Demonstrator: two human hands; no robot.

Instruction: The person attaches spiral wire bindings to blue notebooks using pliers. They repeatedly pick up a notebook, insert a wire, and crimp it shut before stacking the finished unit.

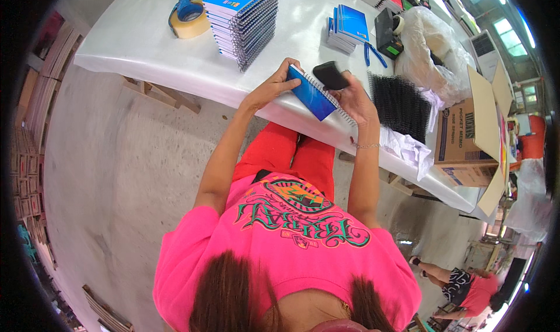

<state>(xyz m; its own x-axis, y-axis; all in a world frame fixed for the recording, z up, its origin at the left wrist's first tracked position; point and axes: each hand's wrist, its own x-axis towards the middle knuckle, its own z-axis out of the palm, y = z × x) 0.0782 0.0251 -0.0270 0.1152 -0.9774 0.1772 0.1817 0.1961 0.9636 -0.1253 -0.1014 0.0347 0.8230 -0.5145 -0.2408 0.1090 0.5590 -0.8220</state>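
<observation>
My left hand [274, 87] grips a small blue notebook [315, 97] by its left end, above the table's near edge. A wire-like spiral coil [343, 111] runs along the notebook's far edge and sticks out past its right end. My right hand [357, 102] is closed on a dark, rounded black block [330, 75], held beside the coil; its exact kind is unclear. Beyond my hands stands a tall stack of blue spiral notebooks [242, 26]. A smaller pile of blue notebooks [350, 26] lies farther right, with blue-handled pliers [373, 55] beside it.
A heap of black coils [402, 106] lies right of my right hand, near a clear plastic bag [431, 43] and an open cardboard box [466, 136]. A tape dispenser [189, 18] sits left on the white table [134, 34]. Another person [475, 291] is at far lower right.
</observation>
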